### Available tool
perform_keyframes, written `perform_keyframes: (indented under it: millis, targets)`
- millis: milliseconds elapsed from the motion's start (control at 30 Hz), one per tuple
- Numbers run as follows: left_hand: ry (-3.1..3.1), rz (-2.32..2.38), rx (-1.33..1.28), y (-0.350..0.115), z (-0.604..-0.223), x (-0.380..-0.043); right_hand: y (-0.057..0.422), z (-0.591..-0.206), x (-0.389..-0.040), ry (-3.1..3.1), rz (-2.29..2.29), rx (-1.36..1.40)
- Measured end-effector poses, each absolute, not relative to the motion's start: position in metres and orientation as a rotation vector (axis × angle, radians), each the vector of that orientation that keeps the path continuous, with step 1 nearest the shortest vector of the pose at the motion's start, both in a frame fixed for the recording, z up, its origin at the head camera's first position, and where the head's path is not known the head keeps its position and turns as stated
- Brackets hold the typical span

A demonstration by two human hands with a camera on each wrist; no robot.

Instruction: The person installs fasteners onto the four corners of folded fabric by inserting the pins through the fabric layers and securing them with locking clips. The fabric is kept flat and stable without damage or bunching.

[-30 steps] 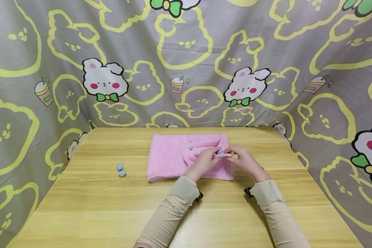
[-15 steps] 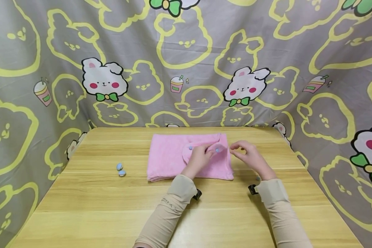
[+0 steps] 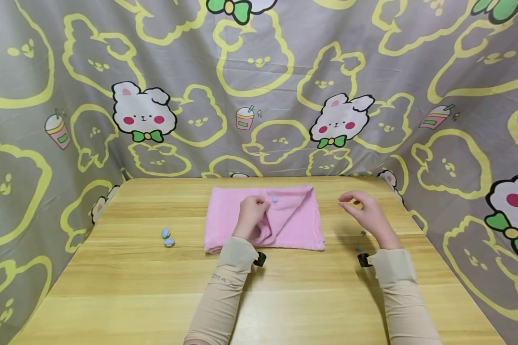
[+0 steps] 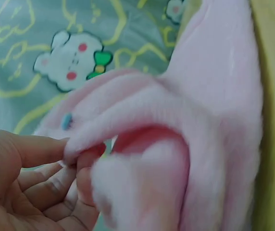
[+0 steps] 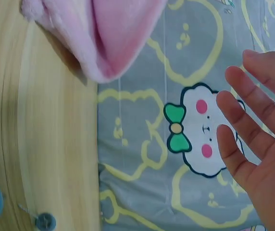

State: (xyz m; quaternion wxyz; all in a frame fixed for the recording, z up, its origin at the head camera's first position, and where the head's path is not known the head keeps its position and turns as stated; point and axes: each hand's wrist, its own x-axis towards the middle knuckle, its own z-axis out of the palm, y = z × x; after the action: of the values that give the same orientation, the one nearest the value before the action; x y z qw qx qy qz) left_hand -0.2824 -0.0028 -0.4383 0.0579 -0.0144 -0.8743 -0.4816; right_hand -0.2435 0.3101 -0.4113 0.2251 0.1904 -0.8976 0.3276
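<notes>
A grey curtain [image 3: 259, 96] printed with white rabbits and yellow outlines hangs well beyond both sets of fingers, and below them spreads a wood-grain counter [image 3: 285, 297]. On it lies the pink cloth [image 3: 224, 206], folded, reaching under the left fingers and out to either side of them. Here's the left hand [image 3: 251, 215] — thumb and fingers pinched tight on a fold of that cloth. Over to its right, the right hand [image 3: 367, 215] hangs above the counter, apart from the cloth, fingers loosely spread with nothing seen in them. Two blue pieces [image 3: 169, 242] sit well to the left of the left fingers. And the smallest: a blue button [image 3: 275, 200] on the cloth, just beside the left fingers — plus tiny bits [image 3: 359, 248] below the right.
</notes>
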Motion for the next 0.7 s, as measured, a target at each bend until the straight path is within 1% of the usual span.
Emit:
perform_keyframes:
  millis: [133, 400, 567, 700]
  targets:
    - [-2.676, -1.525, 0.016, -0.014, -0.441, -0.285, 0.321, -0.413, -0.241, -2.489, 0.875, 0.492]
    - [-2.733, -1.502, 0.025, -0.02, -0.447, -0.288, 0.348, -0.42, -0.23, -2.596, 0.807, 0.455]
    - [-2.753, -1.431, 0.064, -0.017, -0.439, -0.284, 0.367, -0.421, -0.225, -2.702, 0.816, 0.416]
    - [-2.754, -1.428, 0.01, -0.015, -0.428, -0.278, 0.374, -0.421, -0.225, -2.873, 0.864, 0.493]
